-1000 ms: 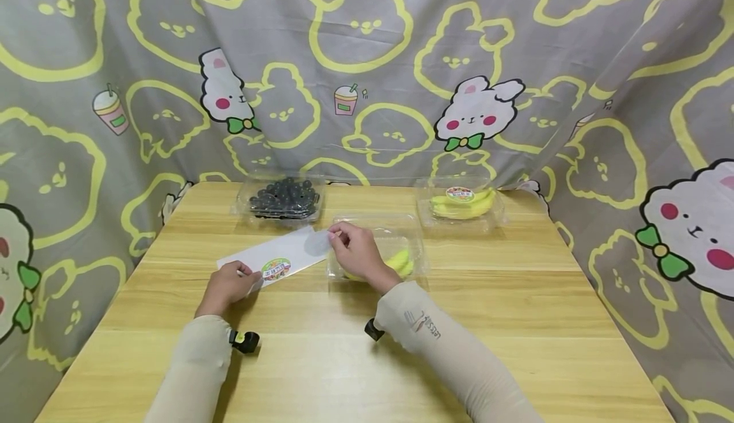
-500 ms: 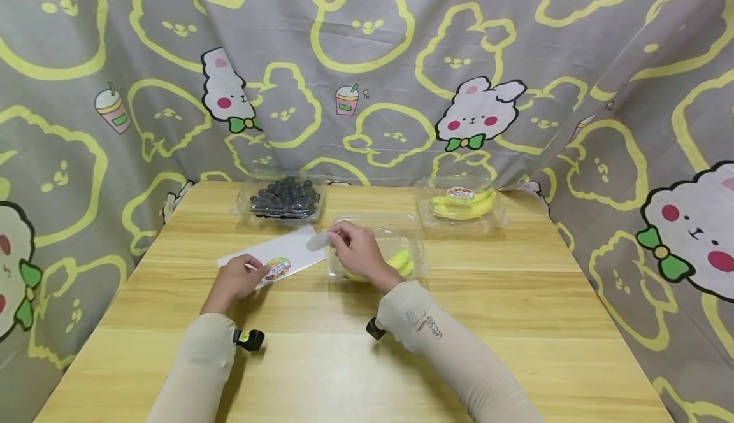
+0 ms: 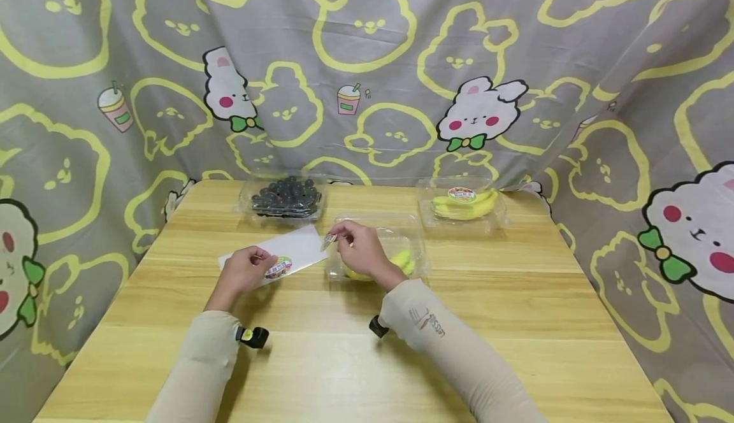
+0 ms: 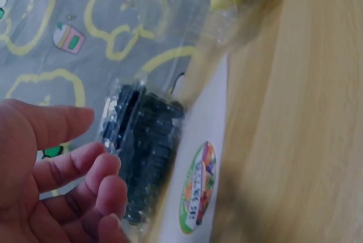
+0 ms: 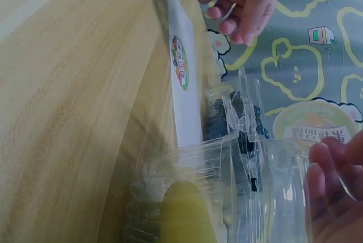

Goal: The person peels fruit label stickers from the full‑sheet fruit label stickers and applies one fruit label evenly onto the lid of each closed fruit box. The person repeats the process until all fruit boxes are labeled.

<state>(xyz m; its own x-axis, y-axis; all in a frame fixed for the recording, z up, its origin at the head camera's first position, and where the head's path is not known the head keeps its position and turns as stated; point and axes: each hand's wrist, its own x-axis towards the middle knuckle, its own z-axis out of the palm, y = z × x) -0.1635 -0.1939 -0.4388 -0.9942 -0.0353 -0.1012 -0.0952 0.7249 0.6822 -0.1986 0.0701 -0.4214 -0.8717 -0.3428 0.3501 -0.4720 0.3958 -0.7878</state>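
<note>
Pinched in my right hand (image 3: 361,248) is a round fruit sticker (image 3: 329,241), tilted on edge beside the fingertips. In the right wrist view this sticker (image 5: 315,121) looks translucent, its print seen in reverse. Below that hand stands a clear plastic clamshell box (image 3: 378,220) with yellow bananas (image 3: 404,261) inside, partly hidden by the hand. My left hand (image 3: 243,271) hovers over the near left part of a white backing sheet (image 3: 295,243), fingers loosely bent. The left wrist view shows a gap between thumb and fingers. Another round sticker (image 4: 198,189) lies on the sheet.
A clear box of dark grapes (image 3: 285,199) stands at the back left of the wooden table (image 3: 321,359). At the back right is another clear box with bananas (image 3: 467,206), a round sticker (image 3: 462,194) on its lid. A patterned curtain (image 3: 390,60) hangs behind.
My left hand has moved up and right, off the sheet's near left edge and closer to its sticker. The sticker in my right hand has turned, so its coloured print now shows.
</note>
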